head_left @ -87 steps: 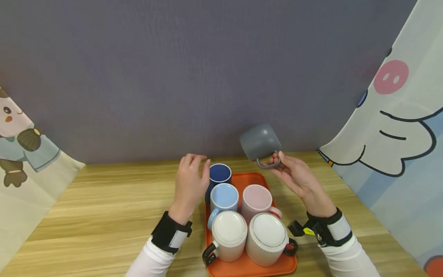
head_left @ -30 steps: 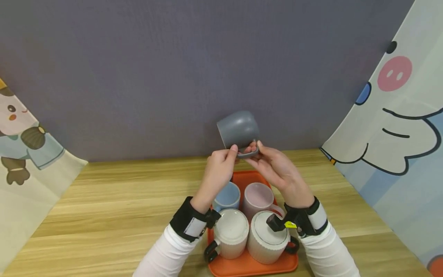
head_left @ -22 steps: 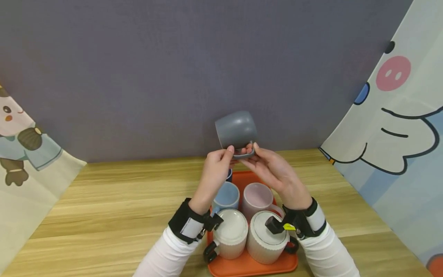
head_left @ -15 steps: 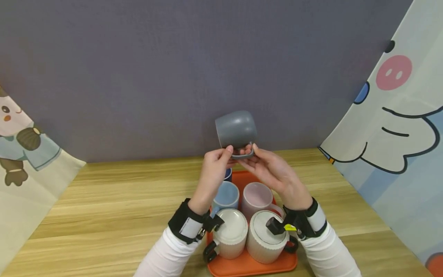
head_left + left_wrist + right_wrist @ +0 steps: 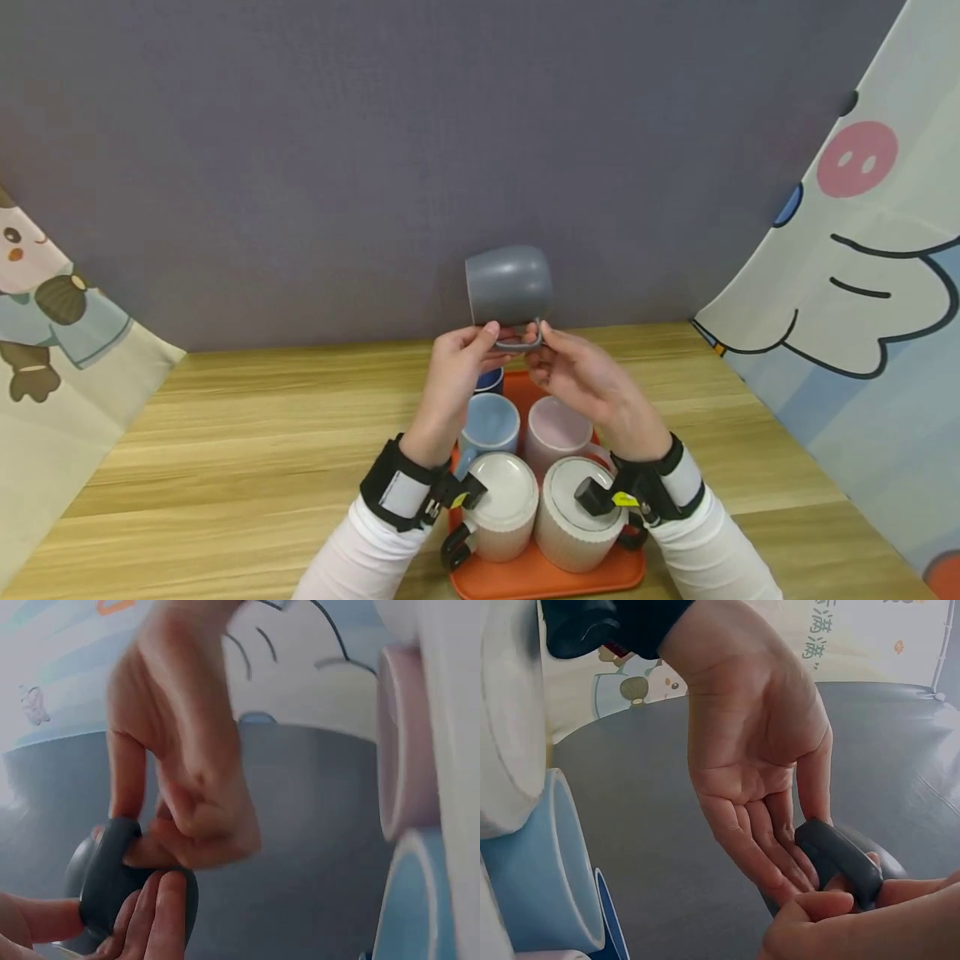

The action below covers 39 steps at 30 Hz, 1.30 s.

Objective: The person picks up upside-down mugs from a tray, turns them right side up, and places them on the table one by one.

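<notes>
A dark grey mug [image 5: 510, 283] is held up on its side beyond the tray, mouth to the left and handle toward me. With its thumb on top and fingers below, my left hand [image 5: 450, 379] pinches the handle at the mouth end. My right hand [image 5: 592, 379] pinches the same handle at the base end. In the left wrist view, the right thumb and a finger grip the handle [image 5: 109, 862]. The right wrist view shows the right hand's other fingers curled below the handle [image 5: 840, 859]. The mug's inside is hidden.
An orange tray [image 5: 532, 577] on the wooden table [image 5: 262, 467] bears several mugs: light blue [image 5: 491, 421], pink [image 5: 558, 425], navy [image 5: 491, 382], partly behind my left hand, and two ribbed white ones with black handles, one at front left [image 5: 498, 508]. A grey backdrop [image 5: 337, 208] stands behind.
My left hand has come from beside the tray to the handle. The mug, first in my right hand alone, has moved left and turned more level. Lately both hands have lowered slightly.
</notes>
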Each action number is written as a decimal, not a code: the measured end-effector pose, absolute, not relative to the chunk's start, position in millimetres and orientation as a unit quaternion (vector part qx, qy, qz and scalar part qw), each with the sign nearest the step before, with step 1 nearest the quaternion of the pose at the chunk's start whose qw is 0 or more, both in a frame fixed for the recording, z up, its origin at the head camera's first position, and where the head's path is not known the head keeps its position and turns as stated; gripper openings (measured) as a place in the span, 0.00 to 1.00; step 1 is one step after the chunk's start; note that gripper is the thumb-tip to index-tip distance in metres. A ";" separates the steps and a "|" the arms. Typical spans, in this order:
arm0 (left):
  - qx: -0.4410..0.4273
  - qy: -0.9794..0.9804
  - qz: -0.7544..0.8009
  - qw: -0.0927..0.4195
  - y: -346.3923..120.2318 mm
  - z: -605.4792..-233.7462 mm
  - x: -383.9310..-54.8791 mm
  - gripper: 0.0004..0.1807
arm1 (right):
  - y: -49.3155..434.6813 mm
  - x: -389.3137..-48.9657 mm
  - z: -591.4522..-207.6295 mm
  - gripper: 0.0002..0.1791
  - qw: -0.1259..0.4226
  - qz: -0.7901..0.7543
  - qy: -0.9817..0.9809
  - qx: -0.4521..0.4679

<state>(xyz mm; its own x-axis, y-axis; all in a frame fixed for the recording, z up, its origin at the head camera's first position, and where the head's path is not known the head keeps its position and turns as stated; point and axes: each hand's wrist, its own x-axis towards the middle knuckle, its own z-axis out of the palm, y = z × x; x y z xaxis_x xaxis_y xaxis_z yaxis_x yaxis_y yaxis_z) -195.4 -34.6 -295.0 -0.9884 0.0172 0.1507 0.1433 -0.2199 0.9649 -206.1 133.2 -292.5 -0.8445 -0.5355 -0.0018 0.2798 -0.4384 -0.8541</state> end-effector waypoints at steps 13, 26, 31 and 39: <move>-0.041 -0.475 -0.879 -0.006 -37.0 -295.3 -195.1 0.12 | 123.5 -207.0 -294.9 0.18 0.260 -0.859 0.430 -0.094; -0.042 -0.435 -0.899 0.015 -37.5 -297.7 -194.5 0.12 | 113.9 -203.2 -293.8 0.16 0.303 -0.896 0.324 -0.002; -0.064 -0.445 -0.891 0.059 -36.4 -299.6 -194.4 0.13 | 109.7 -203.3 -294.4 0.14 0.336 -0.906 0.253 0.045; -0.050 -0.450 -0.890 0.054 -38.0 -298.5 -193.1 0.09 | 106.5 -202.1 -295.7 0.15 0.345 -0.906 0.233 0.075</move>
